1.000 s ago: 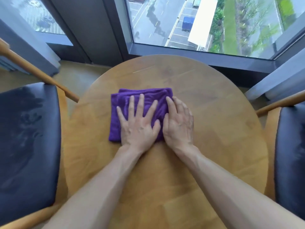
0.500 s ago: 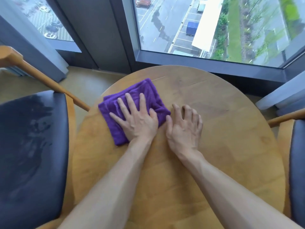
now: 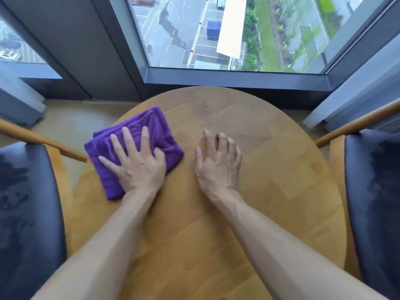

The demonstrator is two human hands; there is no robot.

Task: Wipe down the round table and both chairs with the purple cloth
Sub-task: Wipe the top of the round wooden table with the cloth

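- Purple cloth [image 3: 138,135] folded thick, lying at 10 o'clock on tabletop [image 3: 270,191], near rim.
- Left hand [image 3: 138,167] flat, fingers spread on cloth: presses it for wiping.
- Right hand [image 3: 218,163] beside cloth, off it, loosely curled, grasping nothing; likely bracing.
- Chairs [image 3: 28,213] at 9 and 3 o'clock.

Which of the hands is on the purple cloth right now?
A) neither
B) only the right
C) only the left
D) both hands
C: the left hand presses flat on the purple cloth, while the right hand rests on the bare table beside it.
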